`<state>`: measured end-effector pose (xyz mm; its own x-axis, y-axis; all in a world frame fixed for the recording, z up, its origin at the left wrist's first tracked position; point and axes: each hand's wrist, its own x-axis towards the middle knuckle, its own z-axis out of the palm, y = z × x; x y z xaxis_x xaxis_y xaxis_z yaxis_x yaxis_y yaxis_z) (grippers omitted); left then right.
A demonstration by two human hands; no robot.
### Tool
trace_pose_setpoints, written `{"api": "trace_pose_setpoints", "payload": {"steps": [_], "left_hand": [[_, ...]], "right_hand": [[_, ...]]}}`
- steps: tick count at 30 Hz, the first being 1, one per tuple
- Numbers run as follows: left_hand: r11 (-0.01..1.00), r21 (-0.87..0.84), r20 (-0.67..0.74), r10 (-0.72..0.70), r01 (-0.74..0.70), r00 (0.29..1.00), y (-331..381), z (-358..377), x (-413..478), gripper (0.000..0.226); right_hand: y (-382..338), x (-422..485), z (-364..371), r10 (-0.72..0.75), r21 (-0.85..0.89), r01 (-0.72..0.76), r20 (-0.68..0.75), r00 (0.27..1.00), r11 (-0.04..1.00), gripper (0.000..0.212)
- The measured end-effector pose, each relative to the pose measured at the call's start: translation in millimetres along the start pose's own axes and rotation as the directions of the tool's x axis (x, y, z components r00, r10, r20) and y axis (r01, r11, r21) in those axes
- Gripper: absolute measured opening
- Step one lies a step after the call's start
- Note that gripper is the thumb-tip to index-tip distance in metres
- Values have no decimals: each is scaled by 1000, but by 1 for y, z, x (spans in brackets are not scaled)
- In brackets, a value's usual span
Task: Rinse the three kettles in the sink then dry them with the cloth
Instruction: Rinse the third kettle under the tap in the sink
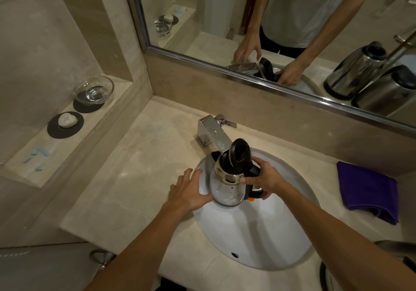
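A steel kettle (227, 185) with a black lid flipped up is tilted over the white sink (258, 234), its mouth under the chrome tap (212, 133). My right hand (262, 178) grips its black handle. My left hand (191, 189) has spread fingers, and its thumb touches the kettle's lower side. A folded purple cloth (369, 191) lies on the counter right of the sink. Part of another kettle (396, 254) shows at the bottom right edge. The mirror reflects two more steel kettles (360, 72) standing on the right of the counter.
A beige stone counter (139, 178) surrounds the sink. On the left ledge stand a glass dish (94, 90) and a soap bar (67, 119) on dark mats. The mirror (270, 31) runs along the back wall. A metal ring (100, 258) hangs below the counter's front left.
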<state>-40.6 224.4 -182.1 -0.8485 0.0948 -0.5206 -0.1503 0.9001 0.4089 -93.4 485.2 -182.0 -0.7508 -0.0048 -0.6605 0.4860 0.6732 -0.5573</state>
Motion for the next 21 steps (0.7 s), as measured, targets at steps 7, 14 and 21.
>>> {"api": "trace_pose_setpoints", "payload": {"steps": [7,14,21], "left_hand": [[1000,-4,-2,-7,7,1000,-2,2,-1,87],[1000,-9,1,-2,2,1000,-2,5,-3,87],[1000,-18,-1,-6,6,1000,-4,3,-1,88]], "right_hand": [[0,-2,0,-8,-17,8,4,1000,1000,100],[1,-2,0,-3,-21,3,-5,1000,1000,102],[-1,-1,-1,-6,-31,6,-6,1000,999,103]]}}
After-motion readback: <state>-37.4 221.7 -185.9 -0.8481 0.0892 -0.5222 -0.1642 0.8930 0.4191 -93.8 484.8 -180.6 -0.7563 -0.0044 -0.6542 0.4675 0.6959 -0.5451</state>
